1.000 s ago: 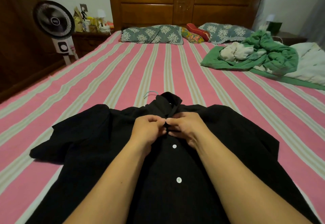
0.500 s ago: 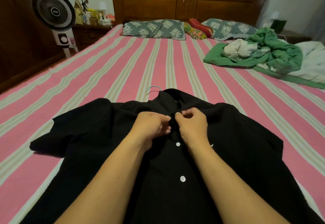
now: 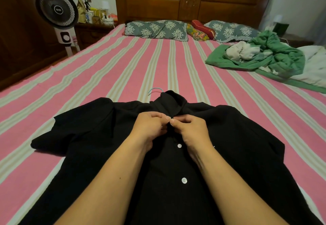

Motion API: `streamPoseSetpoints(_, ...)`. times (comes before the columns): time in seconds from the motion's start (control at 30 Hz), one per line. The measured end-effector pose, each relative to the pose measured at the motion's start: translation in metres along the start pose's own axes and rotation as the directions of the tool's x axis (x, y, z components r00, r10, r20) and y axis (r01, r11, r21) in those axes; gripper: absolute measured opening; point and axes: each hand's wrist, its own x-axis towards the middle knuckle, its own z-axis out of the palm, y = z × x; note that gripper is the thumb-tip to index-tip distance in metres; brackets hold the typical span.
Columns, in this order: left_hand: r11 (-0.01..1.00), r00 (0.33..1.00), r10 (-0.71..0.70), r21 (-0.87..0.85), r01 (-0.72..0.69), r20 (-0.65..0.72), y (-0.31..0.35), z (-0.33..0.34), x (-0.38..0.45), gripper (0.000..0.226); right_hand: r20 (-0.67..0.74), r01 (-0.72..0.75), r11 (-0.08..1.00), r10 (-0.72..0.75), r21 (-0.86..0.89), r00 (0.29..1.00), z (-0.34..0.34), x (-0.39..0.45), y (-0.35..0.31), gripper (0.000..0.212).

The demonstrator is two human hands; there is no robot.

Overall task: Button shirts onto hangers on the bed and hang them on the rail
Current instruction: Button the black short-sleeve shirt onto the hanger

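Observation:
A black short-sleeved shirt lies front up on the pink striped bed, collar pointing away from me. A light blue hanger hook pokes out of the collar; the hanger's body is hidden inside the shirt. My left hand and my right hand meet just below the collar, fingertips pinching the placket at the top button. Two white buttons show fastened lower down the front.
A green blanket with pale clothes bundled in it lies on the right of the bed. Patterned pillows line the wooden headboard. A standing fan and a cluttered nightstand are at the left.
My view has dipped slightly and both hands have shifted a little on the placket, still pinching it at the top button. The shirt has not moved.

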Motion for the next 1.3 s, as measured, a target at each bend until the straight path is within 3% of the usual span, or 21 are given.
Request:
streamPoseSetpoints(0.17,1.0,0.999,-0.021,0.024,0.02,0.027,0.003,-0.005,0.003,0.008,0.162,-0.081,0.991,0.062,0.108,0.985,-0.01,0.001,-0.004,0.012)
streamPoseSetpoints(0.43,0.988,0.972,-0.153,0.023,0.152,0.176,0.01,-0.01,-0.001,0.015,0.18,-0.058,0.996,0.044,0.073,0.983,-0.009,0.002,0.001,0.008)
streamPoseSetpoints(0.7,0.986,0.997,0.005,0.167,-0.017,0.073,0.007,-0.004,-0.002,0.028,0.111,0.029,0.999,-0.026,-0.033,0.994,-0.004,0.001,0.001,0.004)
streamPoseSetpoints(0.83,0.997,0.99,-0.013,0.078,0.002,0.139,0.001,-0.001,0.001,0.031,0.006,0.092,0.981,-0.092,-0.169,0.996,0.0,0.004,0.006,0.008)
streamPoseSetpoints(1.0,0.997,0.995,0.03,0.064,-0.037,0.099,0.0,-0.004,0.0,0.017,0.03,0.146,0.95,-0.144,-0.277,0.989,0.001,0.005,0.008,0.014)
streamPoseSetpoints(1.2,0.962,0.978,-0.16,-0.2,0.185,0.133,-0.001,-0.006,0.005,0.005,0.044,0.11,0.969,-0.103,-0.223,0.994,-0.002,0.005,0.007,0.017)
streamPoseSetpoints(1.3,0.937,0.967,-0.209,-0.252,0.24,0.145,-0.001,-0.006,0.006,0.009,0.045,0.091,0.978,-0.084,-0.187,0.995,-0.001,0.005,0.007,0.015)
